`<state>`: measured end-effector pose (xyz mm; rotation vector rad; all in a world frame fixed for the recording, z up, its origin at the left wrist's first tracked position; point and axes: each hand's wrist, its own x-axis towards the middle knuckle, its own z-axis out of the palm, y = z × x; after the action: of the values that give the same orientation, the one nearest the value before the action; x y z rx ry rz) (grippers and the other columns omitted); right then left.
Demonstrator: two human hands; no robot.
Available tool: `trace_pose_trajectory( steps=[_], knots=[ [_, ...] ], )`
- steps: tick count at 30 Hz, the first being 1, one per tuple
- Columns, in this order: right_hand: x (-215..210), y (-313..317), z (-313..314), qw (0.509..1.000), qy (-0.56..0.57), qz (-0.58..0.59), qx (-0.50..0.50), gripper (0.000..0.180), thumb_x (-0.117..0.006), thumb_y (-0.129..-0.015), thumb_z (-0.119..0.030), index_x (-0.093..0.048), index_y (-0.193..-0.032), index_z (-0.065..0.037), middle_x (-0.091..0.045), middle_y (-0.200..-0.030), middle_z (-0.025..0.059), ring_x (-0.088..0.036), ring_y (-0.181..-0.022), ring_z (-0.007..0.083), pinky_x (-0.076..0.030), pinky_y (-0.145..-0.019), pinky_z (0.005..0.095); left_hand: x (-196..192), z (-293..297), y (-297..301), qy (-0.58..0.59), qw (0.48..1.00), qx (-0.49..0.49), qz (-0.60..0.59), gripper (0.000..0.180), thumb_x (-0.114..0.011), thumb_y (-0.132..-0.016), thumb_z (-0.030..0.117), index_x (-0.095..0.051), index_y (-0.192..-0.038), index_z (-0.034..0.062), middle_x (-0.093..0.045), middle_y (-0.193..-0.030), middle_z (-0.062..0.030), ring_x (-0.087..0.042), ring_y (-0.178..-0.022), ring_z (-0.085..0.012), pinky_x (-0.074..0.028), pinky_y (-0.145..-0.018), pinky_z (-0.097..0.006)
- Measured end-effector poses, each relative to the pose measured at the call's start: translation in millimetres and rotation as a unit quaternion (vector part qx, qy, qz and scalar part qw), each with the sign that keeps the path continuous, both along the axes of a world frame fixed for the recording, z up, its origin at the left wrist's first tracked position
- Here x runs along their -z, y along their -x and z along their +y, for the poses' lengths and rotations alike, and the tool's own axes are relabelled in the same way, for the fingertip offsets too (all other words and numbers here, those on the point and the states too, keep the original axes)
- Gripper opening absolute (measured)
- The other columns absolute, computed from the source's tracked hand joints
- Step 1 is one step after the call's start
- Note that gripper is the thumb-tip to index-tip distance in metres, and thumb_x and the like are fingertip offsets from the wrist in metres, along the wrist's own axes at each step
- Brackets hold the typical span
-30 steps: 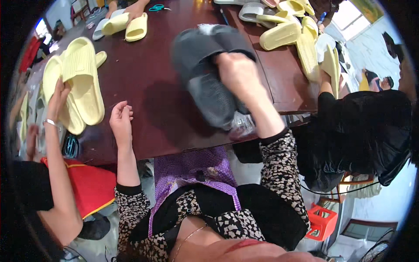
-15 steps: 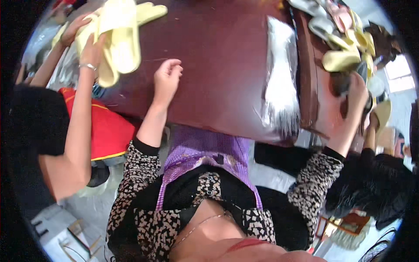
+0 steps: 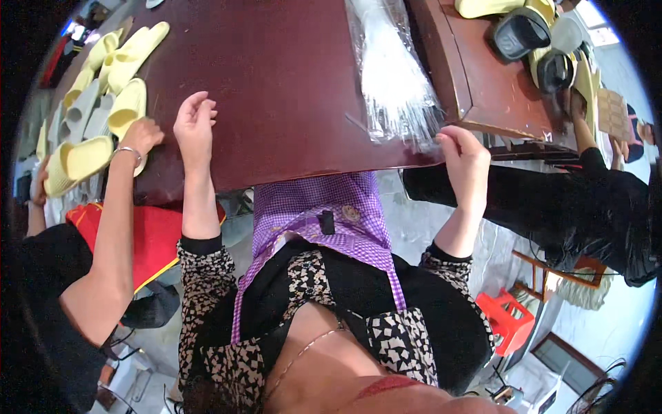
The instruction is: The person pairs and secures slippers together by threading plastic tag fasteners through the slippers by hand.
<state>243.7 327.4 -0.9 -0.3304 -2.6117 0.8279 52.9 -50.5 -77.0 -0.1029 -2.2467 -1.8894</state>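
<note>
My left hand (image 3: 196, 127) hovers over the dark red table (image 3: 276, 90) near its front edge, fingers curled, with nothing seen in them. At the table's front right corner is my right hand (image 3: 467, 162), thumb and finger pinched together beside the loose ends of a bundle of thin clear plastic strips (image 3: 396, 76). Whether a strip is between those fingertips I cannot make out. The bundle lies in clear wrap along the table's right side, its frayed end toward me.
At left, a co-worker's hand (image 3: 141, 138) with a bracelet touches pale yellow slippers (image 3: 129, 110); grey slippers (image 3: 81, 110) lie among them. On a brown table (image 3: 476, 83) at right are black slippers (image 3: 520, 34) and yellow ones. Behind at right stands a red stool (image 3: 507, 321).
My right hand has come from the slippers on the right table to the bundle's near end. My left hand stays curled over the table. The co-worker's yellow slippers are lower, among the others.
</note>
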Motion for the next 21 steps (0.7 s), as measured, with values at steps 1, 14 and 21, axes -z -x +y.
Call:
trace_pose_trajectory(
  steps=[1,14,21],
  knots=[
    [7.0,-6.7,4.8,1.000,-0.011,0.006,0.026,0.012,-0.063,-0.081,-0.006,-0.064,-0.090,0.002,-0.064,-0.073,0.0109,-0.060,-0.065,0.0125,-0.047,-0.060,0.0246,-2.1,6.0,-3.3,0.005,1.000,0.008,0.003,0.019,-0.052,-0.090,0.006,-0.058,-0.107,0.0010,-0.062,-0.087,-0.0028,-0.056,-0.073,-0.0069,-0.045,-0.063,-0.019],
    [37.6,-18.0,7.7,0.989,0.038,0.026,0.142,0.014,-0.064,-0.083,-0.011,-0.064,-0.092,-0.001,-0.063,-0.070,0.0128,-0.061,-0.061,0.0139,-0.047,-0.058,0.0258,-27.0,74.5,-65.3,0.055,0.992,0.107,0.030,0.016,-0.054,-0.088,0.002,-0.060,-0.102,-0.0006,-0.062,-0.088,-0.0039,-0.057,-0.077,-0.0077,-0.047,-0.068,-0.021],
    [23.6,1.1,-8.0,0.988,-0.076,0.082,0.110,0.017,-0.062,-0.084,-0.014,-0.062,-0.099,-0.005,-0.063,-0.068,0.0149,-0.063,-0.060,0.0220,-0.049,-0.057,0.0308,-25.6,81.8,-76.9,0.083,0.986,0.126,0.076,0.016,-0.056,-0.086,0.001,-0.060,-0.101,-0.0011,-0.062,-0.087,-0.0053,-0.058,-0.076,-0.0090,-0.047,-0.067,-0.022]
  ],
)
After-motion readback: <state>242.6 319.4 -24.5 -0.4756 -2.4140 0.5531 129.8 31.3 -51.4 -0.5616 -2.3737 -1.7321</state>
